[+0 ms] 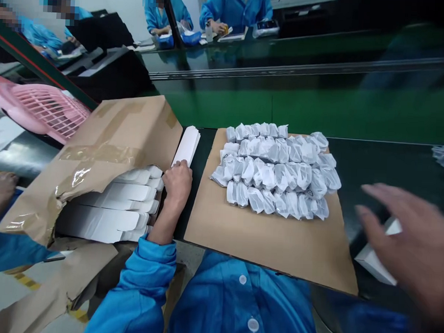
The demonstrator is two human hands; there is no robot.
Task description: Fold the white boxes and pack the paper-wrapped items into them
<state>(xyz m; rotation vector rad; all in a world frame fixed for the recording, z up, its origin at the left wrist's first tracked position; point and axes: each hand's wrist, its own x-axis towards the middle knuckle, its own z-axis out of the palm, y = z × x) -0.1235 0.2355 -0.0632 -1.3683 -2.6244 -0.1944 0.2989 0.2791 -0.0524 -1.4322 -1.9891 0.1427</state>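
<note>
My left hand [177,181] is closed around the near end of a stack of flat white folded cartons [187,144] standing on edge beside an open cardboard box [116,132]. More flat white cartons [113,206] fill that box. My right hand [413,243] hovers open at the right, fingers spread and blurred, just above a white box [377,264] lying at the table's edge. Between the hands, a brown cardboard sheet [270,242] carries several rows of small items in white plastic bags [276,171].
A green conveyor belt [320,112] runs behind the sheet. A pink plastic basket [44,109] sits at the far left. Another person's hand [0,184] and blue sleeve are at the left edge. Several people in blue coats work across the line at the back.
</note>
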